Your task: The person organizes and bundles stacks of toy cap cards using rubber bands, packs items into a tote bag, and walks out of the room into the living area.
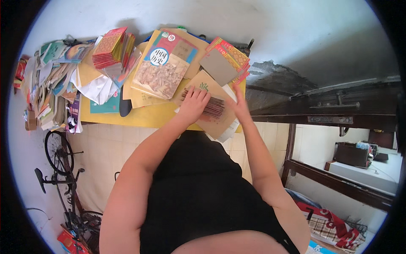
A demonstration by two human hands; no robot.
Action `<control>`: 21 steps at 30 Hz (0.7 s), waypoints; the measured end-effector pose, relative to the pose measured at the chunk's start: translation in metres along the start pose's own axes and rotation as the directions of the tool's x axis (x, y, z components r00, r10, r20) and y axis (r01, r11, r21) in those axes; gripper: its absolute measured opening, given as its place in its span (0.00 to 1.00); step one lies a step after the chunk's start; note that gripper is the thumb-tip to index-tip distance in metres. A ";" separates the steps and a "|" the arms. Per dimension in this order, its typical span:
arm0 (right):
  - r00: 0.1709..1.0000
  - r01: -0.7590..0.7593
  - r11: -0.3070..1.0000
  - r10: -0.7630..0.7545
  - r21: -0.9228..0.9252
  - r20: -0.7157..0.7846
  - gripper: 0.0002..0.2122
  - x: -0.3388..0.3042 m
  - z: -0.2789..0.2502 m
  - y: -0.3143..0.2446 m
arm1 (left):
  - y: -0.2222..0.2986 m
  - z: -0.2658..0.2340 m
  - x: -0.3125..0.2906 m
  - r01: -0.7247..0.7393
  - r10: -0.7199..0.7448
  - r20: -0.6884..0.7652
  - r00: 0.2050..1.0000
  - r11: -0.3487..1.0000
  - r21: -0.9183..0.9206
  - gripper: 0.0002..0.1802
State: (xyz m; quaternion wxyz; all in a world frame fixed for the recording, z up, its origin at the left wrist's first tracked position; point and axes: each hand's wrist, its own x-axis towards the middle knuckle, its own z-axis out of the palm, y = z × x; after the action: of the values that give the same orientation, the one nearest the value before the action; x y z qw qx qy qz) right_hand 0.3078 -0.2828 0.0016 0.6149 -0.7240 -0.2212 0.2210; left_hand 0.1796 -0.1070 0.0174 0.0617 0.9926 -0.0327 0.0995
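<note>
A tan paper booklet or envelope (206,124) with a green mark lies tilted near the front edge of the yellow table (148,121). Across its middle runs a row of thin dark-brown strips (215,109); I cannot tell whether they are loose or printed. My left hand (194,103) rests on the left end of these strips, fingers spread and laid flat. Beside the booklet's right edge is my right hand (240,105), slightly blurred, its fingers extended and apart and nothing visible in them. White sheets (230,130) stick out from under the booklet.
Behind my left hand lies an illustrated textbook (158,76) on tan envelopes. Red-and-gold packets (111,47) are stacked at left; more packets (237,59) lie under a grey card (220,67). Piled papers (50,93) crowd the left end. A dark door (304,118) stands right, a bicycle (63,169) lower left.
</note>
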 end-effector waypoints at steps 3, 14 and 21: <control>0.983 0.082 0.954 -0.126 -0.290 -0.137 0.32 0.047 -0.002 -0.038 | 0.002 -0.005 -0.002 0.019 -0.019 0.003 1.000 1.000 0.015 0.45; 0.975 0.086 0.215 -0.220 -0.973 0.037 0.20 0.108 0.021 -0.022 | 0.008 -0.003 -0.001 0.059 -0.060 -0.019 0.998 0.998 -0.023 0.30; 0.979 0.200 0.810 -0.149 -0.551 0.136 0.08 0.070 0.014 -0.017 | 0.007 -0.001 0.001 0.033 -0.031 -0.116 0.993 0.999 0.016 0.18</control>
State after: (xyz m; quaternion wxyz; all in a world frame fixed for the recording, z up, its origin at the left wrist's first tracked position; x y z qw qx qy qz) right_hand 0.3548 -0.2282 0.0126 0.3824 -0.8390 -0.3681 0.1200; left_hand 0.1796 -0.1142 0.0199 0.0563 0.9861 -0.0121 0.1561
